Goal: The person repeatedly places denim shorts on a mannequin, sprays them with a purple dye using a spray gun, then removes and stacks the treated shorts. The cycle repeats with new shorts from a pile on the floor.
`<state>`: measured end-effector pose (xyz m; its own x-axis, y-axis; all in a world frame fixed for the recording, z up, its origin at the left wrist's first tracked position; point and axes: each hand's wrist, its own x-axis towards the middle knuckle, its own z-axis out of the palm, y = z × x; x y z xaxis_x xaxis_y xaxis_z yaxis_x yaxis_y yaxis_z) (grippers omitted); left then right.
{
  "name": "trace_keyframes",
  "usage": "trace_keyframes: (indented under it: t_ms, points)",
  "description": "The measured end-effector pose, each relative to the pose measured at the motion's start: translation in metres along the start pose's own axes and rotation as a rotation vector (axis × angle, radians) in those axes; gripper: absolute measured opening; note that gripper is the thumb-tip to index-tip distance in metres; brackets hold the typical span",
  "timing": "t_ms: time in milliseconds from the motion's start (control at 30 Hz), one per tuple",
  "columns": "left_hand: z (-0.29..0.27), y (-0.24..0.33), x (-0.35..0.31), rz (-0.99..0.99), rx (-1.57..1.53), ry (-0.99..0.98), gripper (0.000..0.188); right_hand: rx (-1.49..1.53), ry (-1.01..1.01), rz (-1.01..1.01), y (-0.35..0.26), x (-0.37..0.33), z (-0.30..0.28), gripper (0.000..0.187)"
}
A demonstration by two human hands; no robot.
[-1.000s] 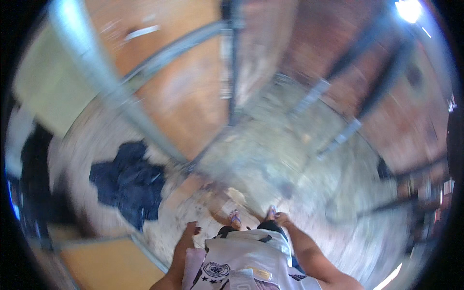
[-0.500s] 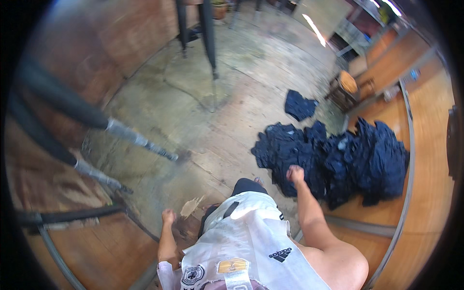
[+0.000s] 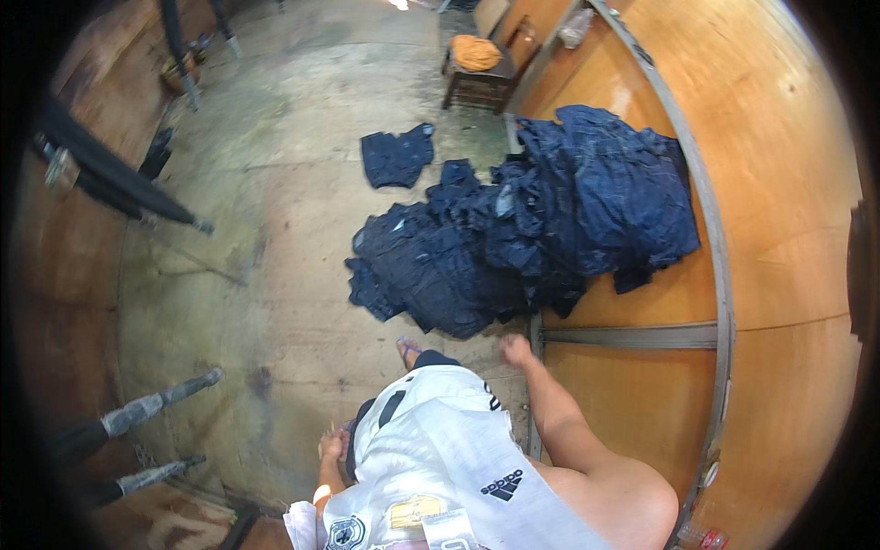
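My right hand (image 3: 516, 350) hangs with curled fingers just short of the near edge of a big heap of dark blue garments (image 3: 440, 266), apart from it. Nothing shows in its grip. Low beside my body on the left, my left hand (image 3: 332, 446) is also closed, and I see nothing held in it. The heap runs from the floor up against a wooden panel on the right, crumpled and overlapping. Beyond it, a single dark blue garment (image 3: 397, 158), shaped like shorts, lies flat on the floor.
A dark wooden chair (image 3: 478, 81) bearing an orange cloth (image 3: 476, 53) stands past the heap. Wooden panels (image 3: 779, 247) with a grey metal frame (image 3: 632, 335) line the right. Dark padded legs with wrapped ends (image 3: 160, 403) jut in from the left over the worn floor (image 3: 302, 238).
My view has turned to the right, so the heap and chair sit further left in it. The right hand, earlier in front of the heap, now appears below its near edge. Both hands stay closed.
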<state>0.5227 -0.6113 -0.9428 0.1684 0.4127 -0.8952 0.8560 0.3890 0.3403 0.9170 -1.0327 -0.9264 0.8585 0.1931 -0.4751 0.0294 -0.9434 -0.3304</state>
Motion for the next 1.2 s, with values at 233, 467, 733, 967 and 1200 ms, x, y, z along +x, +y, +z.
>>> trace_keyframes:
  t_ms: [233, 467, 733, 967, 1200]
  points:
    - [0.001, 0.166, 0.048, 0.429, -0.01, -0.062, 0.035, 0.481, 0.831, -0.262, -0.086, 0.112, -0.294, 0.022]
    - [-0.013, 0.179, 0.044, 0.333, 0.074, 0.018, 0.026, 0.02, 1.235, -0.015, -0.037, 0.158, -0.476, 0.033]
    - [-0.038, 0.073, 0.007, -0.071, 0.23, 0.095, 0.022, -0.156, 0.943, 0.209, 0.037, 0.205, -0.545, 0.089]
    - [-0.025, 0.098, 0.022, 0.108, 0.296, 0.08, 0.026, -0.345, 0.867, 0.034, -0.016, 0.153, -0.563, 0.033]
    - [0.106, 0.283, -0.063, 0.619, -0.065, -0.349, 0.035, 0.009, 0.875, -0.611, -0.145, 0.012, -0.413, 0.018]
